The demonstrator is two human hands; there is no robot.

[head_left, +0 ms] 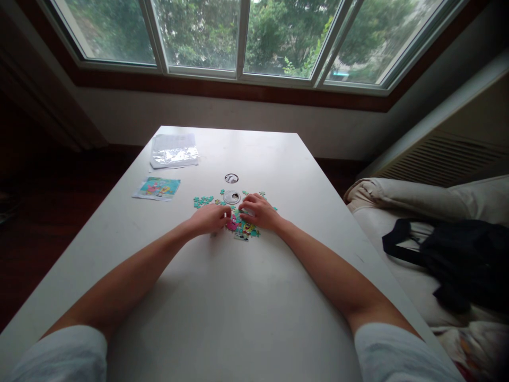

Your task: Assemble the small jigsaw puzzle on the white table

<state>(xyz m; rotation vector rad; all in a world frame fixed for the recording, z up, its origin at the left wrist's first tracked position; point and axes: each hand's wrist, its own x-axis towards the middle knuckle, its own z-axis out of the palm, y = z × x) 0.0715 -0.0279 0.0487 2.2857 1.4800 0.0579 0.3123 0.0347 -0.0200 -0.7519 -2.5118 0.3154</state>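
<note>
A partly joined jigsaw puzzle (243, 229) with pink, yellow and teal pieces lies on the white table between my hands. My left hand (210, 218) is at its left edge, fingers curled together in a pinch; whatever is between the fingertips is too small to make out. From the right, my right hand (260, 211) reaches over the upper part of the puzzle with thumb and fingers apart, the fingertips low over the pieces. Loose teal puzzle pieces (203, 201) are scattered to the upper left, and more lie behind my right hand.
A round silver lid-like object (231, 197) lies just beyond the puzzle, with a smaller round object (231, 178) behind it. Farther left are a printed picture sheet (158, 188) and a clear plastic packet (174, 150). A sofa with dark clothing (461, 260) stands right of the table (222, 307).
</note>
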